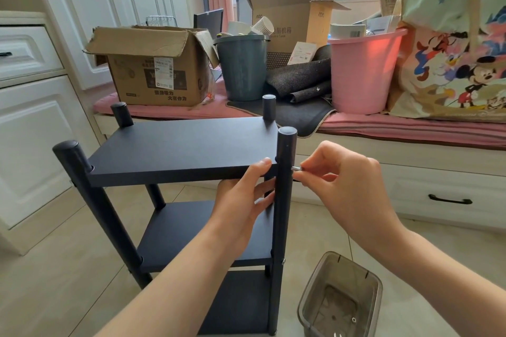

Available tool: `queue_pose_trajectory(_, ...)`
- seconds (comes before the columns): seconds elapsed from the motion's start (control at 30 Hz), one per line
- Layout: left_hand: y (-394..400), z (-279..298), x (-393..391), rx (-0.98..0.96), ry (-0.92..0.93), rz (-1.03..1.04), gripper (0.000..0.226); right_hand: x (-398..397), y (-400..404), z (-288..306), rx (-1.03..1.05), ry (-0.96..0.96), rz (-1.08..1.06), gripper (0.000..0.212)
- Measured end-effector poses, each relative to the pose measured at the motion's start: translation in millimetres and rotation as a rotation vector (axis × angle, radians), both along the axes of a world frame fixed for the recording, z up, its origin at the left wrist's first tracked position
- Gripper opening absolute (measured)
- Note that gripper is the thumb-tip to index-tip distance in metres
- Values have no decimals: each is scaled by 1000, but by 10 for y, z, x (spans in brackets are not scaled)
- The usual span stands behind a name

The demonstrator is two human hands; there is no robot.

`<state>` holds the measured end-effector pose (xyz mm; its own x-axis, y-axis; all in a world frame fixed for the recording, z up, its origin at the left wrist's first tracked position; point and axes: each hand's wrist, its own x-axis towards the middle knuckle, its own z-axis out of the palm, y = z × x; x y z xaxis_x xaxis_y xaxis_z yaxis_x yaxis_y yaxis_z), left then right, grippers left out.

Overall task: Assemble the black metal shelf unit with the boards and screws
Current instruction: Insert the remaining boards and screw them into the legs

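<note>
Right hand pinching a small, likely slippery silver screw at the near right post, best kept by the head; left hand curled on the top board, thumb above, fingers beneath. Rigid, seemingly light shelf unit on the floor: three boards, four posts, plus a grey tub holding at least two loose pieces.

Container right of shelf unit; boxes apparently behind.
</note>
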<state>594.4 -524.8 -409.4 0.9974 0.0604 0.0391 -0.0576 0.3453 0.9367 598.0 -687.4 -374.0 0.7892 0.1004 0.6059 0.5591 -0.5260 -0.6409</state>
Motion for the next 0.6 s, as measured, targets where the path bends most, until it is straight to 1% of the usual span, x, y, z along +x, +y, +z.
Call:
queue_pose_trajectory(0.07,2,-1,0,5,-4,1,38,3,0,7,14,28,4,18)
queue_pose_trajectory(0.1,3,0,2,9,-6,1,38,10,-11,16,59,82,25,17)
queue_pose_trajectory(0.2,6,1,-1,16,-4,-4,42,14,-44,53,283,318,147,15)
queue_pose_trajectory(0.23,6,3,1,14,-3,-4,44,13,-46,56,296,341,151,15)
queue_pose_trajectory(0.27,8,5,1,10,-3,-4,45,10,-45,53,270,325,133,16)
queue_pose_trajectory(0.33,12,13,4,5,-4,-8,45,-4,-15,47,168,235,74,20)
queue_pose_trajectory(0.43,16,22,9,0,5,-11,33,-18,22,33,105,166,48,25)
queue_pose_trajectory(0.53,17,30,16,-8,19,-1,23,-5,18,31,90,164,52,24)
queue_pose_trajectory(0.6,17,34,6,-10,21,-5,20,-7,3,43,130,205,79,22)
